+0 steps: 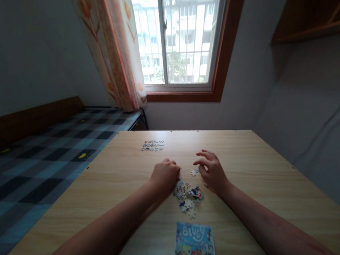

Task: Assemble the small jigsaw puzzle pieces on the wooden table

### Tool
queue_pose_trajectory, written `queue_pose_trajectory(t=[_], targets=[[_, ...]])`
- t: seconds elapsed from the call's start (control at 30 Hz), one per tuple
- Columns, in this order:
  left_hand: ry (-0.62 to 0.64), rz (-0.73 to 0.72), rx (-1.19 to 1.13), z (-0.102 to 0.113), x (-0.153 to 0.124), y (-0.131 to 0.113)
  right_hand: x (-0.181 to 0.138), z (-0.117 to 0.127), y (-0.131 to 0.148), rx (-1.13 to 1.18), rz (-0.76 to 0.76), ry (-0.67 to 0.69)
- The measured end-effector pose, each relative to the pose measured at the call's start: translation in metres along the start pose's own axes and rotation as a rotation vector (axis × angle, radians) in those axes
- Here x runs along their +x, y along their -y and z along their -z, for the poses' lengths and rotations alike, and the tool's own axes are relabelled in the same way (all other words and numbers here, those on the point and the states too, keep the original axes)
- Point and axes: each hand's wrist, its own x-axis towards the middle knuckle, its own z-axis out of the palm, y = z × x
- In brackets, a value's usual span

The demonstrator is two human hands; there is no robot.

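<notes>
A loose pile of small jigsaw pieces lies on the wooden table, some face up, some showing pale backs. At the pile's upper left, my left hand rests with its fingers curled down; what they hold, if anything, is hidden. My right hand hovers at the pile's upper right with its fingers apart, and nothing shows in its grasp. Just below those fingers lies a pale jigsaw piece. Farther back to the left, several jigsaw pieces stand laid out in rows.
A blue picture sheet reading "BLUEY" lies nearest to me. Left of the table is a bed with a checked cover. Beyond the table are a curtain and a barred window. A wooden shelf hangs at upper right.
</notes>
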Motion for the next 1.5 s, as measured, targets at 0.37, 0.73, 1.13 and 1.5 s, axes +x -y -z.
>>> queue_pose_trajectory(t=[0.37,0.73,1.13,1.5], targets=[[0.116,0.398,0.196,0.017,-0.003,0.111,0.0,0.0,0.001,0.0,0.021,-0.015],[-0.231,0.336,-0.005,-0.025,-0.021,0.164,-0.003,0.0,-0.001,-0.014,0.025,0.012],[-0.327,0.366,-0.066,-0.037,-0.014,0.168,-0.003,0.001,0.001,-0.01,0.038,0.005],[-0.32,0.467,-0.123,-0.036,-0.024,0.17,-0.003,0.001,0.002,-0.001,0.021,0.017]])
